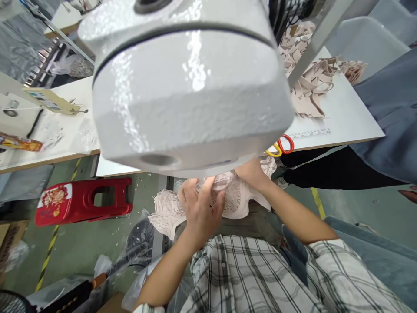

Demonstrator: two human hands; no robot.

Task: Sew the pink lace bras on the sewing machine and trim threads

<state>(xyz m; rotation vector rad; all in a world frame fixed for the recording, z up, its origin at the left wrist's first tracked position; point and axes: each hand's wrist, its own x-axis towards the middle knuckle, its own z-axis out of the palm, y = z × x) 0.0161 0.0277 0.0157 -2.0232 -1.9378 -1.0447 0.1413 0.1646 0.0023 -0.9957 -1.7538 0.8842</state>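
A pale pink lace garment (234, 198) lies bunched below the big white sewing machine head (189, 82) that fills the upper view. My left hand (202, 208) rests on the lace with its fingers pressed onto the fabric, gripping it. My right hand (252, 174) holds the lace further back, its fingers mostly hidden under the machine head. More lace (166, 211) hangs down to the left of my left hand.
Scissors with red and yellow handles (282, 147) lie on the white table (345, 117). A heap of beige fabric pieces (309, 82) sits behind them. A red plastic stool (81, 201) stands on the green floor at left. Another person in grey (387, 113) stands at right.
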